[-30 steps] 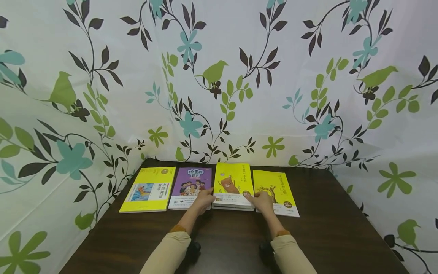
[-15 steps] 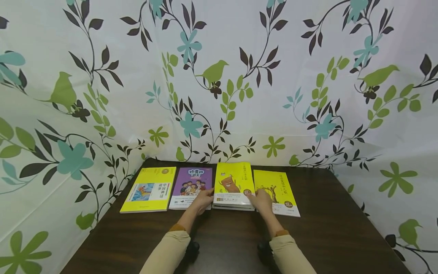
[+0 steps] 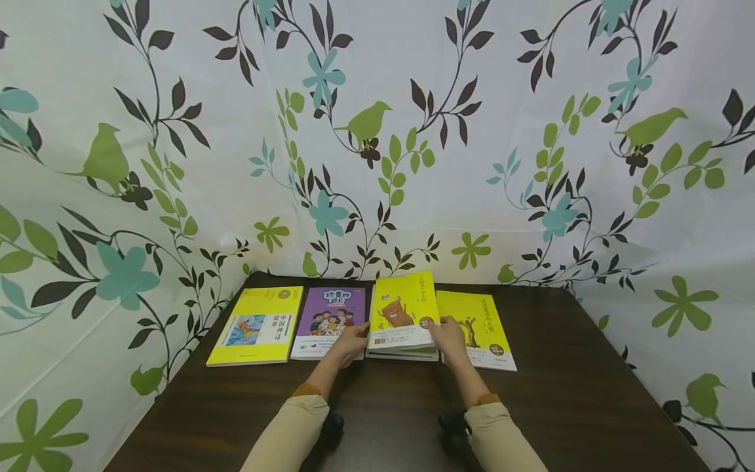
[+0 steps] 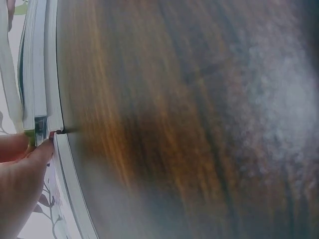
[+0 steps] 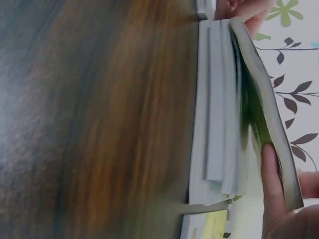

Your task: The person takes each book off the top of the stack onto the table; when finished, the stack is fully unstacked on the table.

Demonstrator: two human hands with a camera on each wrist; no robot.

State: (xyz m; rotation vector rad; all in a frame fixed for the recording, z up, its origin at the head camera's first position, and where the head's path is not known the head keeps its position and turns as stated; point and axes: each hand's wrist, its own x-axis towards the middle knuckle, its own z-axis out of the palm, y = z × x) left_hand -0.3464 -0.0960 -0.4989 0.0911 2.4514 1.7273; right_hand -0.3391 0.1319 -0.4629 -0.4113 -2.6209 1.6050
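A yellow book [image 3: 404, 301] with a brown cartoon figure lies tilted on top of a stack of books [image 3: 407, 354]. My right hand [image 3: 449, 341] pinches its right edge, thumb and fingers on opposite faces, and that side is raised off the stack. A wedge-shaped gap opens under the book [image 5: 271, 114] in the right wrist view. At the stack's left side, my left hand [image 3: 352, 342] grips the edges with curled fingers. In the left wrist view its thumb and a finger [image 4: 37, 157] touch the stack's corner; the other fingers are hidden.
Left of the stack lie a purple book [image 3: 331, 313] and, at the far left, a yellow book [image 3: 265, 303]. Another yellow book [image 3: 486, 314] with a tree lies to the right, under my right hand. The dark wooden table [image 3: 566, 393] meets a patterned wall covering [image 3: 377, 131].
The top book's right side has risen, and the book has turned slightly. My right hand has moved up with that edge. My left hand has stayed at the stack's left side.
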